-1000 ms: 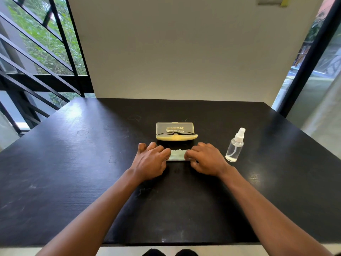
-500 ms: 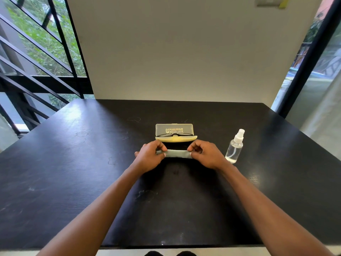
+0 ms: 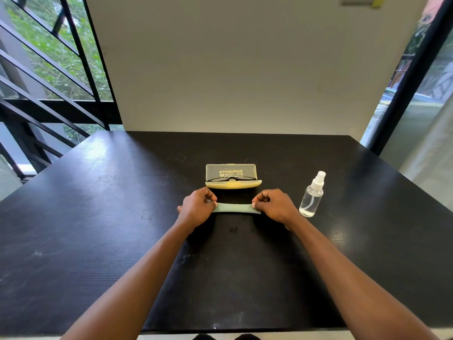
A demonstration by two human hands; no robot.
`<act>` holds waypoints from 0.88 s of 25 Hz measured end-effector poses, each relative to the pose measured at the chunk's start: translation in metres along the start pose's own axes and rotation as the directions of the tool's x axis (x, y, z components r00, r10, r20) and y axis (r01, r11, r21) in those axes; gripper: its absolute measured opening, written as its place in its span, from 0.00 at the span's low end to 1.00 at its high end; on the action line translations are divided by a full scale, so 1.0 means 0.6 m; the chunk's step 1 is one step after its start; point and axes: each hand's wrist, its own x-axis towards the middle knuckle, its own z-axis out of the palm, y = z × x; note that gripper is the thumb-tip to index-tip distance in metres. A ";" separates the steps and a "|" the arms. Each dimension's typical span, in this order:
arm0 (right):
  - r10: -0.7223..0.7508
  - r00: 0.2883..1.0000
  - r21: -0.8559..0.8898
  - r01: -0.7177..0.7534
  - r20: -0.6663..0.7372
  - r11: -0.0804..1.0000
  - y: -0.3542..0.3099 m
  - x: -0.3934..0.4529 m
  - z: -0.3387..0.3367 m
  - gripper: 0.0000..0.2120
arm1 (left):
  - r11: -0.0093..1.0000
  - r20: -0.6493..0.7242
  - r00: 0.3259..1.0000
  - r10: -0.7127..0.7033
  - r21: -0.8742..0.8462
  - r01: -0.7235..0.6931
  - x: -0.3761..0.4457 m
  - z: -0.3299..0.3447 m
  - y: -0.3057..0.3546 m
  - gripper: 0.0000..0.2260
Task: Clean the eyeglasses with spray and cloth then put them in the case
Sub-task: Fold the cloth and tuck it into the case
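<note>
Head view: a matte black tabletop [image 3: 98,229], faintly grained and scuffed, fills the lower frame. At its centre, the left hand [image 3: 196,210] and right hand [image 3: 275,207] each pinch one end of a pale green cloth [image 3: 232,208], folded into a soft narrow strip stretched between them. Just above sits an open yellow case [image 3: 232,184] with a translucent lid bearing gold lettering too small to read; black-framed eyeglasses [image 3: 231,178] lie inside. Right of centre stands a clear plastic spray bottle [image 3: 311,196] with a white nozzle.

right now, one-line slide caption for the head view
Both hands, left and right, stretch a folded cloth before the open case holding eyeglasses.
</note>
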 end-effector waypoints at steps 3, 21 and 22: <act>-0.015 0.999 -0.051 0.013 -0.041 0.999 0.002 0.000 0.006 0.03 | 1.000 -0.014 1.000 0.021 0.003 -0.021 0.000 0.002 -0.002 0.08; -0.461 0.886 -0.476 0.430 0.057 0.767 -0.033 -0.029 0.068 0.16 | 0.910 -0.044 0.954 -0.297 0.290 0.296 -0.004 -0.002 0.030 0.22; -0.467 0.882 -0.485 0.438 0.067 0.757 -0.032 -0.032 0.071 0.16 | 0.910 -0.033 0.950 -0.311 0.276 0.308 -0.002 -0.001 0.032 0.22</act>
